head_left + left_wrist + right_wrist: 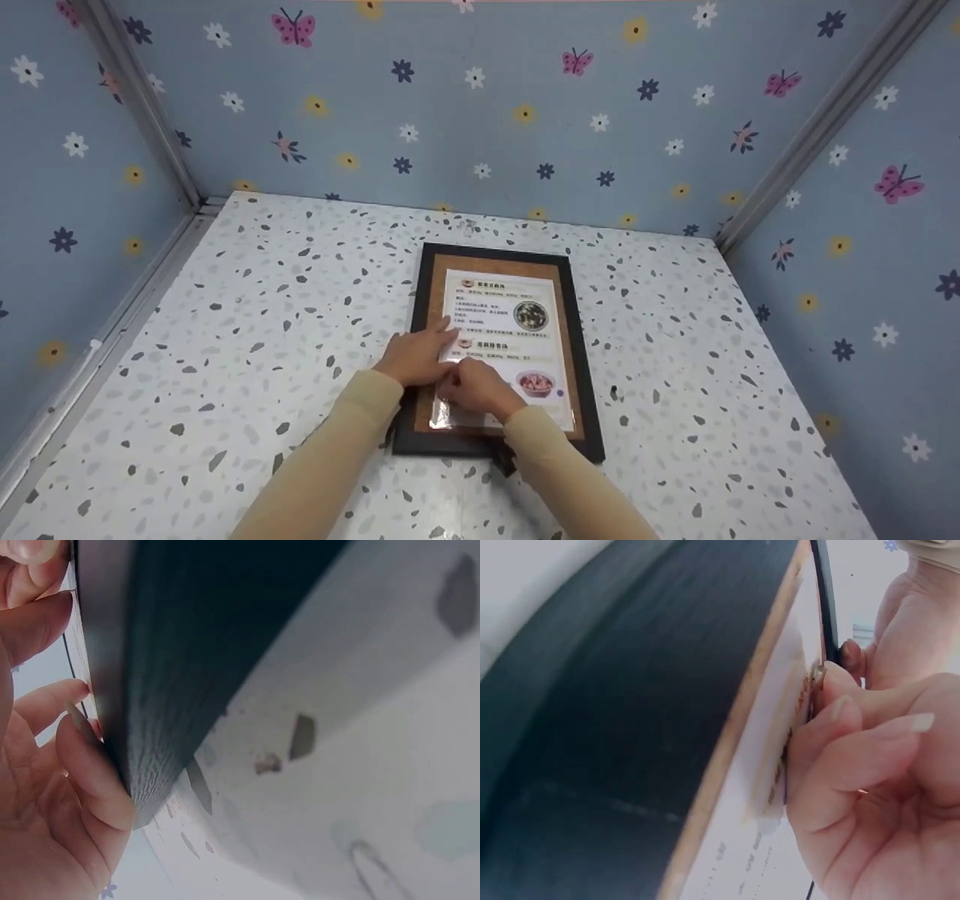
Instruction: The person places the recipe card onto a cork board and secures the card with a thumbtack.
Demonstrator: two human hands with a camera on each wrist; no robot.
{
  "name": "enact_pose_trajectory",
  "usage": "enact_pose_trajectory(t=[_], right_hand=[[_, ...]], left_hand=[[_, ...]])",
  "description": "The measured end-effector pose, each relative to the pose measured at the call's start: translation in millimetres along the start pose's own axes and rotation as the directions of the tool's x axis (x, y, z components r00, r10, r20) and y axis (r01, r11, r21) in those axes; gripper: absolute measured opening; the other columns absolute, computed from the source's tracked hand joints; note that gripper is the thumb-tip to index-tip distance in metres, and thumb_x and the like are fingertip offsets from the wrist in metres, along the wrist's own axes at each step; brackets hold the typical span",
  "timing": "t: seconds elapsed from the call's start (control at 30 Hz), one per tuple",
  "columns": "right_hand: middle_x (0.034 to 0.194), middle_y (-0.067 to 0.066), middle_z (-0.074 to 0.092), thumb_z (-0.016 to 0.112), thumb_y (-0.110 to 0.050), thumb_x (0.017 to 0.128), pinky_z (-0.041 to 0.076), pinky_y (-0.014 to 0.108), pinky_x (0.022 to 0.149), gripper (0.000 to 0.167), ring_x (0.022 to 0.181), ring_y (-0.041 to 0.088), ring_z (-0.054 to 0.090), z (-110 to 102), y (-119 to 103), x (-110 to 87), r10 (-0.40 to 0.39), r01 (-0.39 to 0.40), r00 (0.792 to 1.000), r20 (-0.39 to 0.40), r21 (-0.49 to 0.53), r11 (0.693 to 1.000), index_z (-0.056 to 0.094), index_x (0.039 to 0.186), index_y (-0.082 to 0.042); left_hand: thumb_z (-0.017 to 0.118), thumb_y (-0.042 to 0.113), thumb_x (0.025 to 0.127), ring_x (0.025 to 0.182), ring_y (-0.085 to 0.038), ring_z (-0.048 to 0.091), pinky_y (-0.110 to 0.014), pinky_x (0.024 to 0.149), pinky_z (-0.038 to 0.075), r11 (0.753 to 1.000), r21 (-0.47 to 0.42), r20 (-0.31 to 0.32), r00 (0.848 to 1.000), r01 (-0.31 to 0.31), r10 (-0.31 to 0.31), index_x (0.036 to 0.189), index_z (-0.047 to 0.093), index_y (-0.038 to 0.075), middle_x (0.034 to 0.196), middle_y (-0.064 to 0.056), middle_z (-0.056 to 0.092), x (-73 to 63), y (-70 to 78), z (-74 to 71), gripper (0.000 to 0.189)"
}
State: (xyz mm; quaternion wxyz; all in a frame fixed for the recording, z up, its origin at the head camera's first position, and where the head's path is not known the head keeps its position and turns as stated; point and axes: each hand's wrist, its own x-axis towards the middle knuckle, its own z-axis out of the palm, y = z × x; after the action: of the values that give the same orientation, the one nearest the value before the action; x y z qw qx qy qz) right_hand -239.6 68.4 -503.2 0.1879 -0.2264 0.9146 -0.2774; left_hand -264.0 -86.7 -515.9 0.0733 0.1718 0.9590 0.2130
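A laminated recipe sheet (504, 307) with food pictures lies on a brown corkboard (540, 268) in a black frame (422, 289). My left hand (417, 355) lies across the frame's left side, its fingers on the sheet's left edge. In the left wrist view, its other fingers (94, 787) rest against the frame's side. The right hand (476, 386) is curled over the lower left of the sheet. Its thumb and finger pinch a small shiny thing (820, 675) against the sheet, mostly hidden by the fingertips. A purple dot (560, 393), like a pin head, shows near the sheet's lower right edge.
The board lies on a white speckled table (300, 315). Blue panels (480, 112) with flowers and butterflies stand at the back and both sides, joined by grey metal posts (142, 105). A dark object (504, 459) shows at the frame's bottom edge by the right wrist.
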Motion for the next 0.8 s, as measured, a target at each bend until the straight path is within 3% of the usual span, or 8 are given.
enact_pose_trajectory(t=[0.37, 0.63, 0.8], right_hand=[[0.062, -0.009, 0.054, 0.074, -0.007, 0.082, 0.044, 0.027, 0.061, 0.015, 0.059, 0.009, 0.050, 8.4, 5.6, -2.7, -0.048, 0.049, 0.993, -0.110, 0.007, 0.999, 0.064, 0.072, -0.011], [0.060, -0.007, 0.054, 0.082, -0.012, 0.080, 0.044, 0.025, 0.055, 0.022, 0.056, 0.008, 0.049, 12.9, 12.1, -4.2, 0.002, 0.021, 0.981, -0.192, 0.118, 0.993, 0.063, 0.069, -0.011], [0.059, -0.006, 0.054, 0.083, -0.013, 0.078, 0.043, 0.025, 0.051, 0.024, 0.053, 0.008, 0.048, 11.7, 12.6, -4.4, 0.011, 0.016, 0.977, -0.215, 0.126, 0.992, 0.063, 0.066, -0.011]], left_hand=[[0.059, 0.026, 0.097, 0.134, -0.034, 0.046, -0.053, 0.103, 0.042, 1.000, 0.012, 0.001, 1.000, -0.006, 0.006, 0.148, 0.048, 0.011, 0.157, -0.011, 0.035, -2.6, 0.6, -3.2, 0.054], [0.054, 0.018, 0.099, 0.135, -0.035, 0.044, -0.054, 0.105, 0.039, 1.000, -0.019, -0.003, 1.000, -0.012, 0.012, 0.146, 0.049, 0.009, 0.157, -0.012, 0.036, -4.0, 2.0, -4.5, 0.048], [0.052, 0.018, 0.100, 0.136, -0.035, 0.043, -0.055, 0.106, 0.037, 1.000, -0.014, -0.002, 1.000, -0.008, 0.008, 0.147, 0.048, 0.010, 0.157, -0.011, 0.035, -2.8, 2.9, -4.7, 0.048]])
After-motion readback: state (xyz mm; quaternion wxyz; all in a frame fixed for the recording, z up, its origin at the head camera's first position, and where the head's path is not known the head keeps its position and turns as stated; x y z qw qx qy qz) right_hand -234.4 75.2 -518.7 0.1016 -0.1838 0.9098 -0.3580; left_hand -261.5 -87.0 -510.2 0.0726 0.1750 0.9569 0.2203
